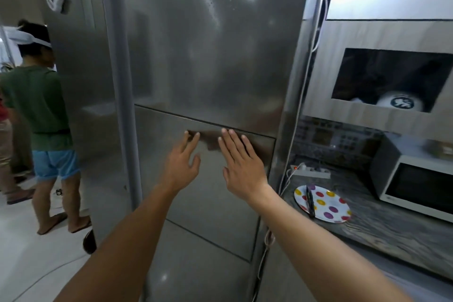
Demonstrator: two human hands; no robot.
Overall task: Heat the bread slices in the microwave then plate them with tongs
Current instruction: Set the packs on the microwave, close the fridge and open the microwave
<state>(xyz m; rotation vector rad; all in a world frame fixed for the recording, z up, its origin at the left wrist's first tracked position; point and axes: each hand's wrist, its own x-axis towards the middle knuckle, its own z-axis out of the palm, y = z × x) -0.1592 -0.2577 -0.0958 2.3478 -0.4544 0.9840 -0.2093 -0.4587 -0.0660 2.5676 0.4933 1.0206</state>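
Two flat palms point(182, 167) point(241, 167) near brushed-steel fridge point(196, 56)

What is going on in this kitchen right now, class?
A person reaches both open hands, the left hand and right hand, toward the seam at the top of the fridge lower door. On the counter to the right, a spotted plate with tongs lying on it waits beside a closed microwave. No bread is visible yet.
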